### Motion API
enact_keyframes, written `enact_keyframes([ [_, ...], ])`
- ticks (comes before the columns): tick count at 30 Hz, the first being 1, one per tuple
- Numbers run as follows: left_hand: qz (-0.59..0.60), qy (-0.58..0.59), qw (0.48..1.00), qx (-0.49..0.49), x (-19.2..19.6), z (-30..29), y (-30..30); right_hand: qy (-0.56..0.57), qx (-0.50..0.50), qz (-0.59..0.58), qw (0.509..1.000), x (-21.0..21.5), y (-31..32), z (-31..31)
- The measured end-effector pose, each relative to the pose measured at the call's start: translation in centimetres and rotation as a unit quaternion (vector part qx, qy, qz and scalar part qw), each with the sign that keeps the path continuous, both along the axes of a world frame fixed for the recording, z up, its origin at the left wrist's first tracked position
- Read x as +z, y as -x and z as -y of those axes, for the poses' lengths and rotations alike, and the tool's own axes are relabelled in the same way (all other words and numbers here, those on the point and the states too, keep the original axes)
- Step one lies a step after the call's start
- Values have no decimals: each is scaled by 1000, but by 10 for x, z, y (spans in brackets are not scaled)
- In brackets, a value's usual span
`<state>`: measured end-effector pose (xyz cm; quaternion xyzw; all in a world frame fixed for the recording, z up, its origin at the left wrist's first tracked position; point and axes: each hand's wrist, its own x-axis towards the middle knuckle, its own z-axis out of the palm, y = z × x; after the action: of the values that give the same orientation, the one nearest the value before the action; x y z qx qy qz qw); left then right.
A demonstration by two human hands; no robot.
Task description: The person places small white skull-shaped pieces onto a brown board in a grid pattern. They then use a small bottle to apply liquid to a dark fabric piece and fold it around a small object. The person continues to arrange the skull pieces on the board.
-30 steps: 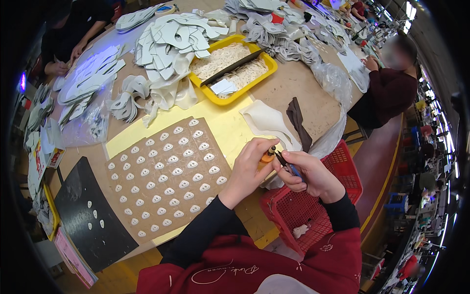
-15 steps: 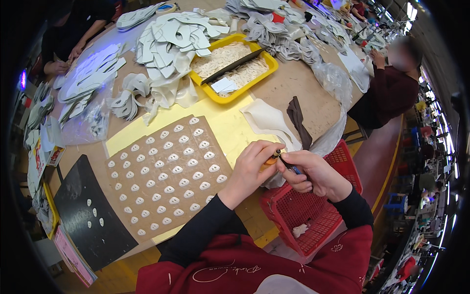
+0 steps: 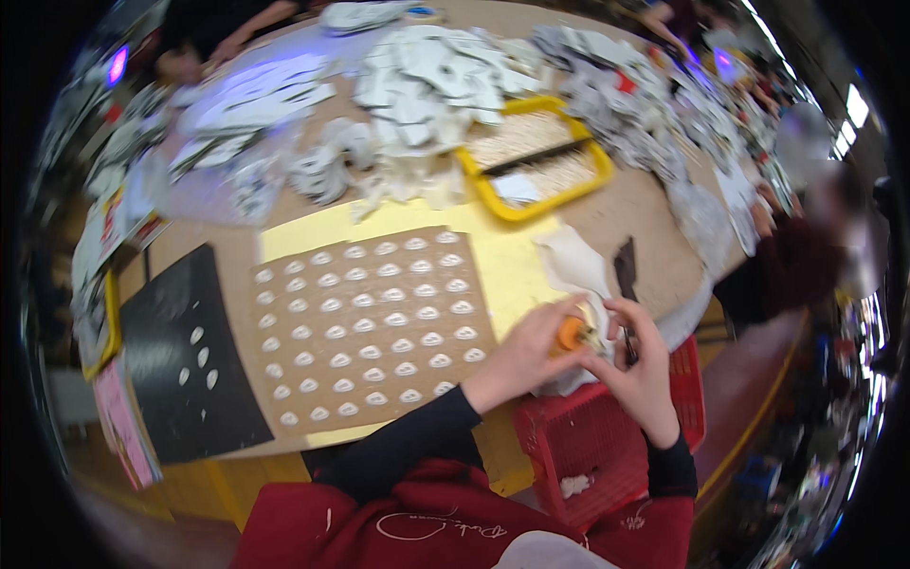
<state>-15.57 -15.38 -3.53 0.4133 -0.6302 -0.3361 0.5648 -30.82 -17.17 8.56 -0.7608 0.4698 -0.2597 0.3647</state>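
Seen from above, a person in a dark red top works at the right edge of a cluttered brown table (image 3: 626,213). Both hands meet just past that edge, above a red plastic basket (image 3: 588,446) that stands below the tabletop.

Their left hand (image 3: 526,356) is curled closed, and a small orange object (image 3: 570,333) sits pinched at its fingertips, showing just beyond the thumb and first finger. What the orange object is cannot be told; the picture is blurred there. The right hand (image 3: 645,365) is bent close against the left, its fingertips touching the same spot from the other side, fingers drawn together around something thin and dark that is too small to make out.

Just above the hands lie a white cut piece (image 3: 573,261) and a dark brown strip (image 3: 626,268). To the left, a brown board (image 3: 374,332) carries rows of small white oval pieces, resting on a yellow sheet (image 3: 507,270). Further left lies a black sheet (image 3: 185,356) with a few white ovals. Beyond, a yellow tray (image 3: 488,185) sits among heaps of white cut shapes. Other people sit around the table's far and right sides.
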Motion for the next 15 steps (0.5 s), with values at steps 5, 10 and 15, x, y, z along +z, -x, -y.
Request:
enact_keyframes([
  [5,-11,29,1000,4,6,-1,-4,267,139,-135,944,-14,-4,15],
  [10,-29,3,1000,-10,10,-2,-4,330,164,-206,906,-7,-5,13],
  [15,-4,21,1000,-5,10,-2,-3,324,192,-186,907,-8,1,16],
])
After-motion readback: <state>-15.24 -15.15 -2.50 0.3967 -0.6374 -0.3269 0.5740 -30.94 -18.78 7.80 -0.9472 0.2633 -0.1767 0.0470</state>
